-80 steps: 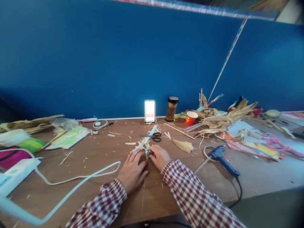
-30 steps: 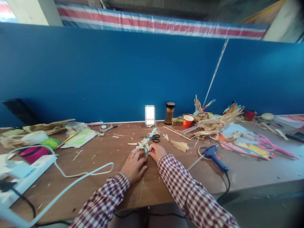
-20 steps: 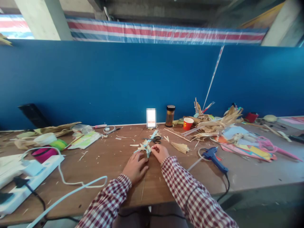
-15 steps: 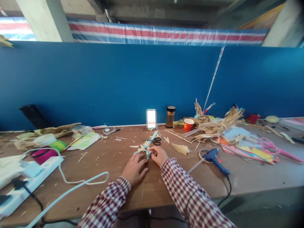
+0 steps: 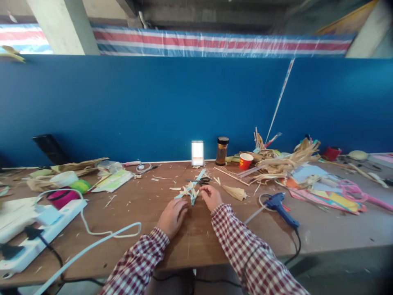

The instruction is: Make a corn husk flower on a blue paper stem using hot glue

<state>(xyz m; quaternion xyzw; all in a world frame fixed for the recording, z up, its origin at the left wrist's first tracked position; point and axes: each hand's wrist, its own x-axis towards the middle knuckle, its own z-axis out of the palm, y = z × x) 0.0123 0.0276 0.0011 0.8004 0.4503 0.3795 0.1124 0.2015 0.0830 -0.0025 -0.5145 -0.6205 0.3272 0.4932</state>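
Note:
A small craft piece of pale husk strips and light blue paper (image 5: 193,197) lies on the brown table (image 5: 147,221) between my hands. My left hand (image 5: 173,216) rests just left of it, palm down, with loosely bent fingers and nothing visible in them. Right of the piece is my right hand (image 5: 211,198), a small gap apart from it. Its bent fingers point toward the black scissors (image 5: 206,180), which lie just beyond the fingertips. Contact between the fingertips and the scissors cannot be made out. A light blue strip (image 5: 201,175) lies beside the scissors.
A blue glue gun (image 5: 281,209) lies to the right, near pink scissors (image 5: 353,191) and coloured paper. Dry husks (image 5: 294,157), a red cup (image 5: 246,161) and a dark-lidded jar (image 5: 222,151) stand behind. A power strip (image 5: 58,223) with cables is at left.
My right hand has drawn away from the craft piece, slightly to the right and toward the scissors. My left hand has pulled back a little from the piece, its fingers closer together.

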